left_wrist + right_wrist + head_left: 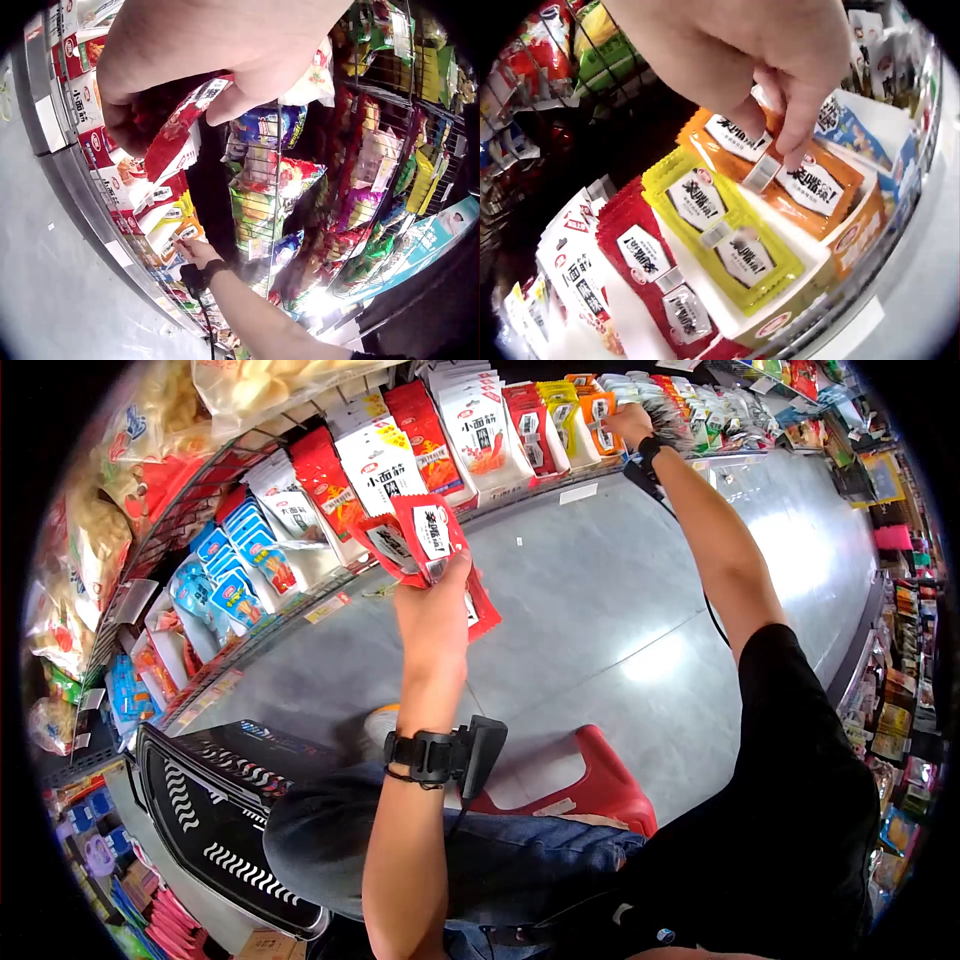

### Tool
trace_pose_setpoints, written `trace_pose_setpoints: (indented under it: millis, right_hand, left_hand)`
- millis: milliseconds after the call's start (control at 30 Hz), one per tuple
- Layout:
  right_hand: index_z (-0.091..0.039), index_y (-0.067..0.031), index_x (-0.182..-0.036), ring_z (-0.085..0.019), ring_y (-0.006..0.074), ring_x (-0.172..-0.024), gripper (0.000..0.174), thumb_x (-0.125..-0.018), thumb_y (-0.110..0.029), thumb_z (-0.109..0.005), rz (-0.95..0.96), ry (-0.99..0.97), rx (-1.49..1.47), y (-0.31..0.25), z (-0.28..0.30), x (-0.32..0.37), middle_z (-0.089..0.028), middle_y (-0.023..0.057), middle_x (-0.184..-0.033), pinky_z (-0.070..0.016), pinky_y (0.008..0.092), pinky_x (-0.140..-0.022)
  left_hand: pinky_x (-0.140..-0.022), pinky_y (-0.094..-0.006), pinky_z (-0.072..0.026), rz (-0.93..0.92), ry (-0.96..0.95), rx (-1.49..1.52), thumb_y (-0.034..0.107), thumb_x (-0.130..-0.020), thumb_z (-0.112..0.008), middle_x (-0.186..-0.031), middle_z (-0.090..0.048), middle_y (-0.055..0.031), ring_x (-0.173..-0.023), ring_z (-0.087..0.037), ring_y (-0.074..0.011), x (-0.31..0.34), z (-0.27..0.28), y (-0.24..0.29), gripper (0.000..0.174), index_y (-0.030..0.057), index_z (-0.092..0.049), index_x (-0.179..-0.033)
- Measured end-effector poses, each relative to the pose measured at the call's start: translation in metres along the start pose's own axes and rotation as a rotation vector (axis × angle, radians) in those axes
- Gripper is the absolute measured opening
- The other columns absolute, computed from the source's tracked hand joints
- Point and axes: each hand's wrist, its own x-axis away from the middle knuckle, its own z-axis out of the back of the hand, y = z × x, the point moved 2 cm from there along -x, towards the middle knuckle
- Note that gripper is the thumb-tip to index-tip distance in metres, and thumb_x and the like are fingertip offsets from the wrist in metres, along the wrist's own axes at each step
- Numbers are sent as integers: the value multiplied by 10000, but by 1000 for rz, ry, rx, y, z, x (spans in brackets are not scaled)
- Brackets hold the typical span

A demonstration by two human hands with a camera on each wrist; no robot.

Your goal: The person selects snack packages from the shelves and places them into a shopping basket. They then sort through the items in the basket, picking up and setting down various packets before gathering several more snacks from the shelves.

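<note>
The left hand [436, 622] grips several red snack packets [432, 532] with white labels, held in front of the shelf; the left wrist view shows a red packet [174, 139] between thumb and fingers. At the far end of the reach, the right hand [630, 426] is at an orange packet [598, 412]. In the right wrist view the fingertips of the right hand [757, 75] touch the orange packets [810, 184], which lie in a box. Beside them are yellow packets [724, 232] and red packets [656, 274] in neighbouring boxes.
A wire-fronted shelf [330, 595] of boxed snacks curves along the left and top. A black basket [215, 815] stands at lower left, a red stool [600, 785] near the person's legs. Grey floor [600, 600] lies between this shelf and another at right [900, 710].
</note>
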Motion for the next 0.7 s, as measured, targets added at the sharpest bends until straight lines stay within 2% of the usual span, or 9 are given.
trace_pose_setpoints:
  millis: [100, 200, 233, 300, 467, 500, 600, 633, 700]
  right_hand:
    - [-693, 17, -812, -658, 373, -851, 444, -695, -409, -730, -119, 243, 118, -17, -17, 4, -669, 238, -841, -528, 443, -718]
    - [-632, 25, -1056, -637, 404, -906, 375, -773, -220, -650, -221, 363, -45, -35, -43, 21, -657, 254, -927, -518, 447, -783]
    - [-595, 7, -1121, -632, 411, -924, 358, -801, -152, -594, -82, 258, 41, -35, -46, 19, -660, 240, -958, -516, 445, -809]
    - [-574, -7, -1151, -627, 384, -973, 361, -823, -155, -541, 59, 332, -75, -33, -50, 31, -649, 229, -1031, -511, 432, -830]
    - [-639, -63, -1108, -628, 363, -988, 335, -848, -223, -498, -98, 66, 306, -90, -9, 78, -666, 201, -1007, -507, 434, -839]
    - [-653, -54, -1050, -628, 371, -983, 323, -846, -249, -497, 4, 49, 305, -88, -10, 75, -664, 202, -1017, -506, 459, -824]
    - [-657, -48, -999, -636, 380, -946, 303, -843, -257, -500, 322, 76, 90, -38, -35, 38, -669, 199, -995, -508, 484, -782]
    - [-635, -38, -1051, -631, 393, -916, 320, -834, -237, -509, 91, 26, 295, -46, -27, 51, -661, 213, -994, -503, 488, -758]
    - [-598, -31, -1134, -640, 351, -887, 369, -874, -276, -506, 246, 67, 81, -85, -1, 83, -668, 186, -1004, -503, 468, -778]
  left_hand:
    - [-593, -279, -476, -3, -40, -40, 114, -872, -602, -781, -631, -53, -662, -594, -128, -5, 5, -8, 120, 4, -608, -919]
    - [-594, -278, -477, 23, -55, 14, 127, -870, -611, -795, -636, -57, -670, -601, -128, 2, 3, -5, 133, 2, -609, -915]
    - [-616, -318, -532, 41, -108, 14, 137, -849, -644, -880, -649, -104, -739, -654, -193, -3, 6, -8, 255, 5, -578, -1057]
    - [-625, -324, -535, 112, -175, 65, 180, -855, -637, -883, -649, -112, -750, -656, -203, -1, 9, -7, 286, -5, -572, -1063]
    - [-683, -371, -550, 235, -366, 301, 157, -860, -510, -912, -649, -164, -805, -662, -258, 1, 9, -4, 351, -39, -522, -1151]
    - [-745, -397, -555, 207, -400, 312, 125, -858, -451, -978, -641, -187, -853, -661, -280, -1, 8, -5, 366, -51, -505, -1174]
    - [-798, -417, -552, 146, -282, 373, 72, -864, -436, -1056, -622, -194, -902, -657, -288, 0, -4, -10, 336, -62, -502, -1165]
    - [-843, -417, -541, 126, -358, 385, 23, -883, -462, -1137, -600, -162, -964, -644, -266, 8, -6, 0, 306, -42, -503, -1180]
    - [-740, -347, -524, 60, -333, 229, 79, -900, -513, -1051, -620, -120, -889, -630, -196, 6, -6, -5, 247, -25, -537, -1122]
